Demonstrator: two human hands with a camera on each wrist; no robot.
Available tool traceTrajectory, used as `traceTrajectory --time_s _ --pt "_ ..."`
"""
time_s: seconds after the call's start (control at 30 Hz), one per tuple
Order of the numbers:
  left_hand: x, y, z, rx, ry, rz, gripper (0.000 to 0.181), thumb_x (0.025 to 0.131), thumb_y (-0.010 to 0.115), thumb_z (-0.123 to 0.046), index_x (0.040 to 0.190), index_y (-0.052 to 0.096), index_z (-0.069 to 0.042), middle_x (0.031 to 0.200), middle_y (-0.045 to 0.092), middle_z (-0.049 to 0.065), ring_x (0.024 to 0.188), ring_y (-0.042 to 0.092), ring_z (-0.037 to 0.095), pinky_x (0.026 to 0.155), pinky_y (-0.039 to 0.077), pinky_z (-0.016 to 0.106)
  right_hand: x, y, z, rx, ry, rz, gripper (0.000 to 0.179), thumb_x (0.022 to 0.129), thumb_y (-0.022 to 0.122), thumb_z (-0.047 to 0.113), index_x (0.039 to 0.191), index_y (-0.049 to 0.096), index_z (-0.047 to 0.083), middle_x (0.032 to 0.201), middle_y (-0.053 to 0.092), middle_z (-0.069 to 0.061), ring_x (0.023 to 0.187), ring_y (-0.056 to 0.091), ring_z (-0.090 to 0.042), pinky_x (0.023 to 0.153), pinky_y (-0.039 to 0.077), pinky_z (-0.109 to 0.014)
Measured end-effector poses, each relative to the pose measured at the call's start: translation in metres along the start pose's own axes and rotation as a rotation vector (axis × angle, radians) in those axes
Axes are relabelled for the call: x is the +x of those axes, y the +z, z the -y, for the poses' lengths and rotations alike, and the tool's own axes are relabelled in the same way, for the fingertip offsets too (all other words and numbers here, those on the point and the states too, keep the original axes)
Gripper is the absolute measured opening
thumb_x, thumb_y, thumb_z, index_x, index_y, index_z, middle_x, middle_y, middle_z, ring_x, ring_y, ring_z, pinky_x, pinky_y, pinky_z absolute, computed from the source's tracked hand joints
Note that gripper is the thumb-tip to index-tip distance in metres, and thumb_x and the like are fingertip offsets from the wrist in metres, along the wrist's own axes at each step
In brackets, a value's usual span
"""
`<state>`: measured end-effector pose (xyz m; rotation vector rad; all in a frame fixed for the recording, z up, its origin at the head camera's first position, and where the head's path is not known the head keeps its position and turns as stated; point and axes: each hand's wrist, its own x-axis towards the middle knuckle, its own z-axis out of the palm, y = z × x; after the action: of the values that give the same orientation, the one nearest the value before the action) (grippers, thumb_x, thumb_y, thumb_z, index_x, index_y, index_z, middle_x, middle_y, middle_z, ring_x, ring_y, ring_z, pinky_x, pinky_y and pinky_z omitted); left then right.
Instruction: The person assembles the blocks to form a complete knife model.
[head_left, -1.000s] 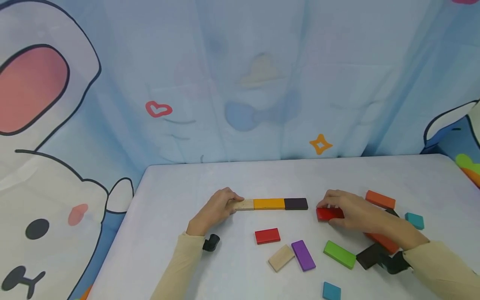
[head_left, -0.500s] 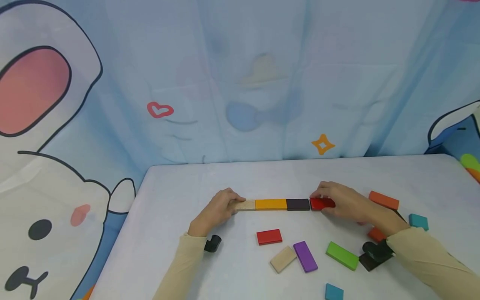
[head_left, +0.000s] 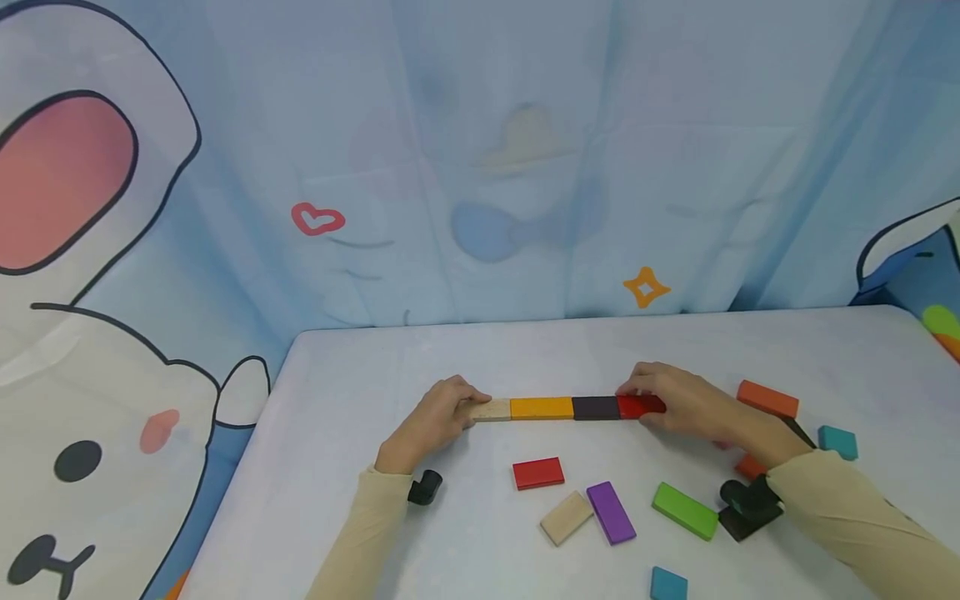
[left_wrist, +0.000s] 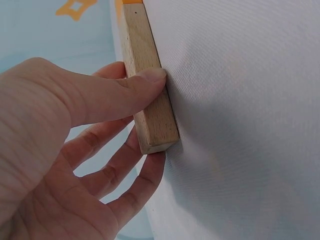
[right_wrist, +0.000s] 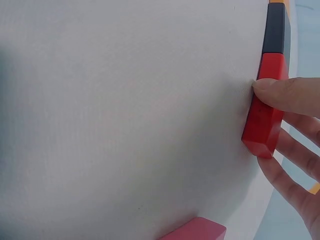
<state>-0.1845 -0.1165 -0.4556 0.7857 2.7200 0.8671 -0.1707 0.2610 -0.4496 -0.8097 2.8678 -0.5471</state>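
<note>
A row of wooden blocks lies end to end on the table: a plain wood block, a yellow block, a black block and a red block. At the row's left end my left hand pinches the plain block, thumb on the near side and fingers behind, as the left wrist view shows. My right hand pinches the red block at the other end between thumb and fingers. In the right wrist view its end meets the black block.
Nearer lie a second red block, another plain block, a purple block, a green block and a blue block. Orange, dark and blue blocks lie around the right forearm. A printed curtain hangs behind the table.
My right hand has brought the red block leftward and slightly back, from apart to against the black block's end. My left hand has stayed on the plain block.
</note>
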Motion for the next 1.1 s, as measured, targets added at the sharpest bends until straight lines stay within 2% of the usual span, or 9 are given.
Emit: traceTrajectory --time_s 0.23,0.8,1.1 --pt "-0.0011 -0.0015 -0.0002 -0.004 0.003 -0.003 0.037 0.091 0.074 0.01 0.126 0.074 0.0 0.116 0.068 0.012 0.11 0.062 0.03 0.102 0.052 0.045 0.0019 -0.0014 -0.0013 0.001 -0.025 0.012 0.04 0.08 0.09 0.005 0.118 0.077 0.007 0.105 0.067 -0.001 0.098 0.062 -0.022 0.089 0.06 -0.048" --pt "-0.0003 0.0019 -0.0004 -0.004 -0.001 0.002 0.037 0.091 0.074 0.01 0.127 0.074 -0.001 0.117 0.068 0.012 0.112 0.062 0.03 0.104 0.052 0.046 -0.0009 0.0002 -0.002 -0.003 -0.005 0.03 0.042 0.08 0.091 0.006 0.119 0.077 0.007 0.106 0.067 -0.002 0.098 0.063 -0.023 0.09 0.06 -0.048" --pt "-0.0001 0.0011 0.0006 0.018 0.007 0.0 0.037 0.091 0.075 0.009 0.127 0.074 -0.002 0.117 0.069 0.011 0.113 0.062 0.029 0.104 0.052 0.043 -0.003 -0.0061 0.0025 -0.012 -0.013 -0.018 0.047 0.078 0.093 0.009 0.122 0.076 0.009 0.109 0.067 -0.001 0.099 0.065 -0.022 0.088 0.061 -0.045"
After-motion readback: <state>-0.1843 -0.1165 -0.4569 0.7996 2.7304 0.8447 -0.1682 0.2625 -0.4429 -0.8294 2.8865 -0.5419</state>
